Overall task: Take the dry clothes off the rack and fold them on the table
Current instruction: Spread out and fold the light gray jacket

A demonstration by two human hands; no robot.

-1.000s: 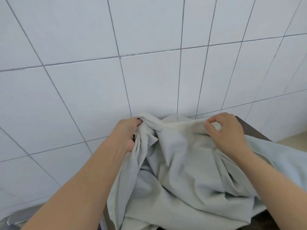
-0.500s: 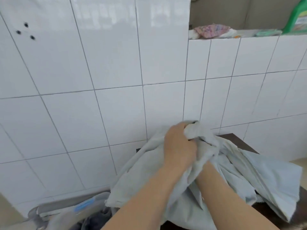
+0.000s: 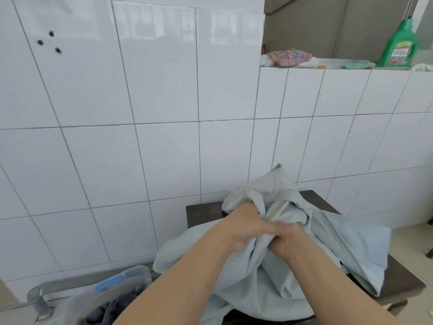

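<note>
A pale grey-blue garment (image 3: 293, 266) is bunched in a loose heap on a dark brown table (image 3: 203, 211) that is set against a white tiled wall (image 3: 140, 137). Part of the fabric hangs over the near left edge of the table, and a peak of cloth is raised against the wall tiles.

The left hand (image 3: 236, 233) is closed around a fold of the garment near the top of the heap, with the fingers curled into the cloth. The right hand (image 3: 287, 240) is placed just beside it, touching it, and is also closed on gathered fabric; its fingers are partly blurred and partly hidden by the cloth. Both forearms are extended from the lower edge of the view.

A clear plastic bin (image 3: 93, 294) with a blue latch is located at the lower left, beside the table, and dark clothing is seen inside it. On the tiled ledge (image 3: 351, 71) at the upper right, a green bottle (image 3: 400, 46) is stood upright, and a pink patterned cloth (image 3: 290, 56) is laid to its left. Three small dark holes are visible in a tile at the upper left.
</note>
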